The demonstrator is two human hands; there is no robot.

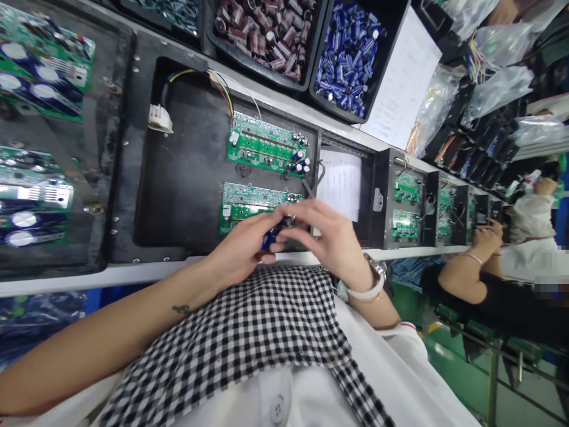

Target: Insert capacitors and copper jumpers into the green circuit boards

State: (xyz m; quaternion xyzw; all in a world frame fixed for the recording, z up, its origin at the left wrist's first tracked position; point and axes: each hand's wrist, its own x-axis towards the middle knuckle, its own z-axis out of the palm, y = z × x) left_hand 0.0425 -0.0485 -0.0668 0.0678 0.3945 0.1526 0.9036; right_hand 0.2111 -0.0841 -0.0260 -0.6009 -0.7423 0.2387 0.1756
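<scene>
Left hand [242,249] and right hand [326,240] met over lower board [249,204], both pinching blue capacitor [270,237] between fingertips. Capacitor sat just above tray [178,196] front edge. Upper board [267,145] lay behind; blue capacitor bin [391,35] farther back.

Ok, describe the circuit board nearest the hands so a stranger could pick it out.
Find the black carrier tray in front of the person. Two green boards lie in it; take the lower board, just above the left hand. Unlike the upper board, it has no wires attached.

Two circuit boards [265,145] lie in a tray [186,178], bins [351,53] behind.
</scene>
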